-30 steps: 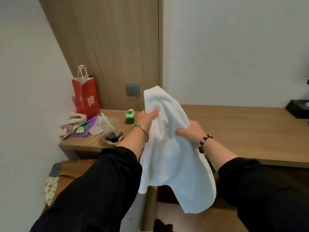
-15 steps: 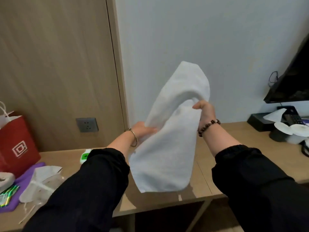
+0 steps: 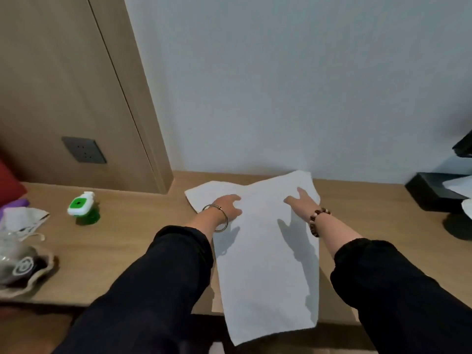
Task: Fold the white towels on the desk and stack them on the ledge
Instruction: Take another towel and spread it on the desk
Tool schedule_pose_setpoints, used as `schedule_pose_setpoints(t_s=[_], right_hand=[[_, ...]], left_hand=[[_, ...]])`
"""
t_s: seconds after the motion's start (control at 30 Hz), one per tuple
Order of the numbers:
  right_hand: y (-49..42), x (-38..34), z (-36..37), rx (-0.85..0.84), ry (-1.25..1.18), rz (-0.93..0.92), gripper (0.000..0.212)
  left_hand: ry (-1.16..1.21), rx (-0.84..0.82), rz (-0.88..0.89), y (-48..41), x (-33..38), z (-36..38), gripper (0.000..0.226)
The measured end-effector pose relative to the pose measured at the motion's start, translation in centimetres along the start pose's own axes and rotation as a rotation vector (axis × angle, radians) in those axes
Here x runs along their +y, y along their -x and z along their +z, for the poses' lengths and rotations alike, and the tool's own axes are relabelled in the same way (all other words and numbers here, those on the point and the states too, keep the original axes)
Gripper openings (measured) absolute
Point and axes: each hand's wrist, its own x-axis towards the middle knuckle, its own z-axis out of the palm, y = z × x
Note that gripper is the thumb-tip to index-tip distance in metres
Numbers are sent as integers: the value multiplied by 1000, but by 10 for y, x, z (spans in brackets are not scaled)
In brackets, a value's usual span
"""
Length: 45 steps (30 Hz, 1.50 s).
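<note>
A white towel (image 3: 265, 254) lies spread flat on the wooden desk (image 3: 132, 254), its near end hanging over the front edge and its far end close to the wall. My left hand (image 3: 227, 206) rests on the towel's far left part, fingers curled onto the cloth. My right hand (image 3: 302, 203) lies flat on the far right part with fingers spread. Both sleeves are black; a metal bangle sits on the left wrist and a bead bracelet on the right.
A green-and-white small bottle (image 3: 83, 208) stands left of the towel. Further left are a paper scrap (image 3: 24, 221), a dark cup in a holder (image 3: 21, 267) and a red bag (image 3: 9, 186). A black box (image 3: 431, 192) sits at the right. A wall socket (image 3: 84, 150) is on the wood panel.
The towel, held up in the air by both hands before, now lies spread on the desk. Both hands have come down onto its far end. The view has shifted right and downward.
</note>
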Motion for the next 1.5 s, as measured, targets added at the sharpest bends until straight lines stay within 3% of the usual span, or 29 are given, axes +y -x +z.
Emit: schedule_pose_setpoints(t_s=[0.17, 0.3, 0.5, 0.67, 0.9, 1.03, 1.17, 1.3, 1.37, 1.5], right_hand=[[-37, 61, 8, -307, 439, -156, 74], [-45, 102, 25, -422, 728, -244, 83], [-50, 124, 43, -241, 842, -365, 82], [-44, 142, 64, 70, 845, -464, 69], [-53, 130, 85, 271, 909, -497, 61], [-55, 127, 88, 300, 859, -525, 57], [-39, 129, 82, 251, 843, -529, 58], [-9, 137, 81, 119, 808, -680, 46], [9, 142, 84, -4, 800, -742, 33], [38, 154, 83, -184, 790, -841, 59]], left_hand=[[-172, -230, -184, -7, -1, 90, 70], [-309, -206, -270, 0, 5, 128, 89], [-408, -60, -225, 9, 1, 125, 84], [-428, 123, -123, 8, -17, 129, 70], [-128, 484, -129, -3, -57, 115, 39], [80, 661, -71, -11, -60, 113, 14], [-38, 695, -176, 8, -68, 109, 19], [-273, 529, -402, 46, -73, 110, 25], [-162, 519, -404, 64, -66, 121, 32], [36, 555, -406, 95, -46, 150, 36]])
